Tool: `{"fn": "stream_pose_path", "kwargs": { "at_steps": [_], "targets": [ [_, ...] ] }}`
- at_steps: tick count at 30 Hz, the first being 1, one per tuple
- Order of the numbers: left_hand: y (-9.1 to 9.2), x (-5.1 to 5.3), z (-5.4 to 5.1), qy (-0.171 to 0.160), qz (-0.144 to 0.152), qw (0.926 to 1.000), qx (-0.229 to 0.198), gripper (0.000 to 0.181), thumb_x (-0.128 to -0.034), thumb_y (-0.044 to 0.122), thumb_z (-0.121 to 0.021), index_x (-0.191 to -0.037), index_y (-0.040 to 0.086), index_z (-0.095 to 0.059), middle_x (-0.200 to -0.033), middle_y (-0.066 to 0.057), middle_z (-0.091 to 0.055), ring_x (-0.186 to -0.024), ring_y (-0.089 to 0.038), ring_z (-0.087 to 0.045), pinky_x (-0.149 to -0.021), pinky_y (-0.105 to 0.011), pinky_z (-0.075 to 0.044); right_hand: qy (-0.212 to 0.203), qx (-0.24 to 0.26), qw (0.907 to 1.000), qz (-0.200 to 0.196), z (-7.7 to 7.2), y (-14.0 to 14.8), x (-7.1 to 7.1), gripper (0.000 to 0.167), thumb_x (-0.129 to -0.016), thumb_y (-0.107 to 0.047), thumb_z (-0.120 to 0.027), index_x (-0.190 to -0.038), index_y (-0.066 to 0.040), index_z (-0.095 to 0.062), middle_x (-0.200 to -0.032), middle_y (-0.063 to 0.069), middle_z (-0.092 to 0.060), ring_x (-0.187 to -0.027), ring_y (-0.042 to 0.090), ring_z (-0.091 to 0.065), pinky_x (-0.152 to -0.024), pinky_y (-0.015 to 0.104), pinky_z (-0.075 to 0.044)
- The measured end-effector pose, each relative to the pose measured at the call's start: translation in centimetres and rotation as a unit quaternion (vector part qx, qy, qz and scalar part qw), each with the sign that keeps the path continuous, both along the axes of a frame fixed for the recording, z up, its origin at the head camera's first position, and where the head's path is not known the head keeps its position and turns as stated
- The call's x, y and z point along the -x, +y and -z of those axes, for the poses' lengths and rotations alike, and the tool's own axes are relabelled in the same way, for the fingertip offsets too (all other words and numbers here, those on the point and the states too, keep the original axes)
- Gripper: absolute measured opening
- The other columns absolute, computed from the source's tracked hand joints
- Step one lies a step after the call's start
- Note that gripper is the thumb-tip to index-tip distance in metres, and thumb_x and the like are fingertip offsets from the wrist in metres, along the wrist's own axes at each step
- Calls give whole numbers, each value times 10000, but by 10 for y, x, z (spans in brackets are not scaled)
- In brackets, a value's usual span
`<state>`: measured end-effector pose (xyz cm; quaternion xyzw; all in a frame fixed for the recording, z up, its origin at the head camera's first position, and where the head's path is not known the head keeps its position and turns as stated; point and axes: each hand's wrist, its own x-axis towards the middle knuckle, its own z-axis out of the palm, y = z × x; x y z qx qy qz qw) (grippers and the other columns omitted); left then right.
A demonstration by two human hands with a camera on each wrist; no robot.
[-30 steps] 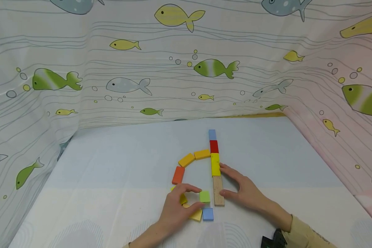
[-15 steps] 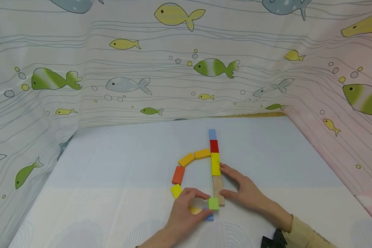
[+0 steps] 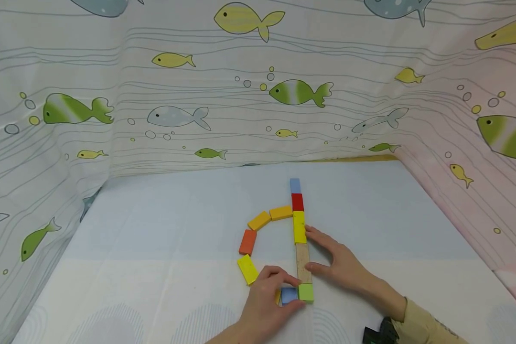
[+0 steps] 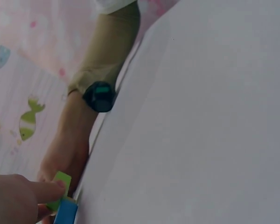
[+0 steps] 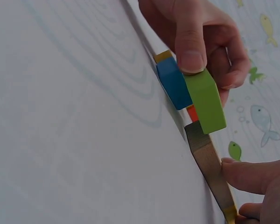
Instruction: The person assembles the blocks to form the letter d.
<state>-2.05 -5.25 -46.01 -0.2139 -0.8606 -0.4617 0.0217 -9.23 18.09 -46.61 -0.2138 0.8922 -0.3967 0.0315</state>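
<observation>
My left hand [image 3: 264, 301] pinches a green block [image 3: 306, 292] between thumb and index finger, at the near end of a bare wooden block [image 3: 303, 263]. In the right wrist view the green block [image 5: 205, 101] looks raised a little above the table. A blue block [image 3: 289, 295] lies just left of it; the left hand mostly covers a pale yellow one. The right hand [image 3: 341, 263] rests with fingertips against the right side of a straight column: the wooden block, a yellow block [image 3: 299, 227], a red block [image 3: 297, 202] and a light blue block [image 3: 295, 185].
Left of the column a curve of blocks runs round: two amber blocks [image 3: 259, 220], an orange-red block [image 3: 247, 242] and a yellow block [image 3: 247, 269]. They lie on a pale cloth-covered table [image 3: 176, 215]. Fish-patterned curtains [image 3: 236, 138] enclose the back and sides.
The left hand has carried the green block right and nearer, from left of the wooden block to its near end. The right hand has stayed in place.
</observation>
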Motion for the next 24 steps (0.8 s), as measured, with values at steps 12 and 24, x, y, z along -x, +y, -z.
{"fn": "stream_pose_path", "kwargs": {
  "at_steps": [12,24],
  "targets": [
    [2,0,3,841,103,9950,528,340,-769,293,-878,-1043,223,-689,-981,177,-684,-1034,-66,-490,-840,-195,-523,0,31,10000,-4,-1,0,0,778,-853,-456,-759,-1524,-243,-427,-1609,-52,-354,-1473,265,-350,-1136,606,-347],
    [0,0,7,1094,183,9909,761,351,-781,295,-870,-1060,252,-662,-1013,175,-673,-1015,-67,-499,-844,-206,-512,-55,28,10000,45,0,0,0,805,-849,-465,-760,-1541,-273,-394,-1607,-49,-357,-1467,278,-361,-1132,617,-344]
  ]
}}
